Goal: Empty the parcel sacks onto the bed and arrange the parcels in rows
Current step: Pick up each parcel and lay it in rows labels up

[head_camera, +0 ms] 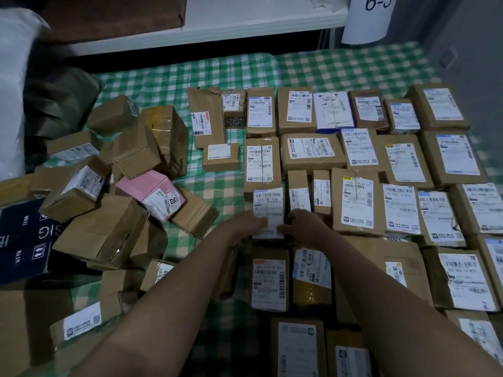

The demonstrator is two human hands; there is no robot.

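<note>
A small parcel with a white label (268, 205) lies on the green checked bed (168, 80) at the near left end of the rows. My left hand (245, 227) holds its left side and my right hand (302, 227) holds its right side, fingers curled on its lower edge. Several brown labelled parcels in rows (353, 148) fill the bed's right half, labels up. A loose heap of cardboard parcels (122, 170) lies to the left, with a pink box (152, 193) on top.
A dark olive sack (60, 104) lies crumpled at the bed's far left beside a white sack (13, 91). A navy box (24, 240) sits at the left edge. A white shelf (206, 31) and a paper tag marked 6-3 (370, 17) stand behind the bed.
</note>
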